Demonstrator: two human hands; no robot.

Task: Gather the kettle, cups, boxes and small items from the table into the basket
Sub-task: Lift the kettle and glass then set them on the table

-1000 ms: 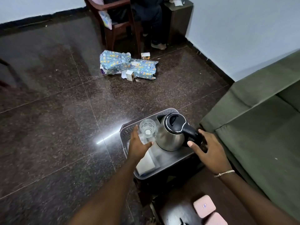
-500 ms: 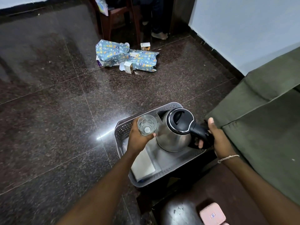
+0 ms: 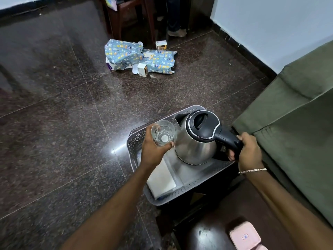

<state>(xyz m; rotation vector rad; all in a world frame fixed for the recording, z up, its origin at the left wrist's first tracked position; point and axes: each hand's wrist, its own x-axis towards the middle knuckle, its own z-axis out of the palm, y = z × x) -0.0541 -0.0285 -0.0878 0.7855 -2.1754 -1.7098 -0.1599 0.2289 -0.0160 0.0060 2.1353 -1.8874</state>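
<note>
A grey perforated basket (image 3: pixel 137 141) sits on the dark floor beside the table. Inside it stands a steel kettle (image 3: pixel 195 147) with a black lid and handle. My right hand (image 3: pixel 249 150) is closed around the kettle's handle. My left hand (image 3: pixel 153 147) grips a clear drinking glass (image 3: pixel 163 132) upright over the basket's left side, right beside the kettle. A white flat box (image 3: pixel 162 177) lies in the basket under my left wrist. Two pink small cases (image 3: pixel 245 235) rest on the dark table at the bottom right.
A green sofa (image 3: pixel 297 114) runs along the right, close to the basket. Blue wrapped packages (image 3: pixel 140 57) and small cartons lie on the floor farther ahead. A wooden chair (image 3: pixel 126 17) and a seated person's legs are at the back wall.
My right hand went from open near the kettle handle to closed around it. The glass in my left hand stays beside the kettle. The view has tilted closer to the basket.
</note>
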